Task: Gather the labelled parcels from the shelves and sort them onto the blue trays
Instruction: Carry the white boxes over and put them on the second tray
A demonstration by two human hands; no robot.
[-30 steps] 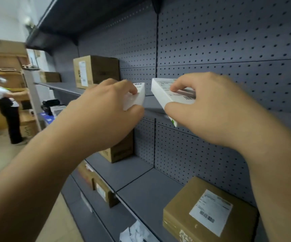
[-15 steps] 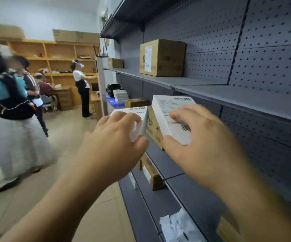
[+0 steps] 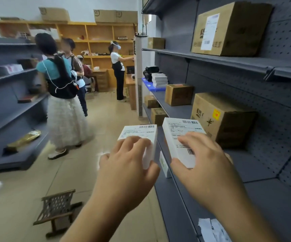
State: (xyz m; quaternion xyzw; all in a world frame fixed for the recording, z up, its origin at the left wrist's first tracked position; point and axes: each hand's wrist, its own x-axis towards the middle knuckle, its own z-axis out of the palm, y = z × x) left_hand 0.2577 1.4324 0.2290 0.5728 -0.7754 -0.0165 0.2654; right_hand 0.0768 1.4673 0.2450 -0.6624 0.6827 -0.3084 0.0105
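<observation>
While both hands are full, the relation that matters is where the blue tray (image 3: pixel 149 86) lies from them: straight ahead down the aisle, far off at the end of the right-hand shelving, with a stack of flat white boxes (image 3: pixel 159 80) already on it. Only one blue tray shows from here. The left hand (image 3: pixel 126 169) grips a small white labelled parcel (image 3: pixel 138 135), fingers curled over its near end and thumb against its right side; the right hand (image 3: pixel 205 167) grips a second, larger white labelled parcel (image 3: pixel 181 138), fingers spread on the label and thumb under its near corner. Both parcels are carried free of the shelves, side by side and just apart, label faces up, long axes pointing away from the body toward the tray. Neither hand looks clearly nearer to the tray, though the right one travels along the shelf edge (image 3: pixel 179 194) and the left over the open floor. By my count there are two white parcels in hand and six brown cartons on the right-hand shelves, among them a large carton on the upper shelf (image 3: pixel 228 30) and another with a yellow sticker (image 3: pixel 219 119) just beyond the right-hand parcel. I judge the gathering half done and the walk to the tray next.
</observation>
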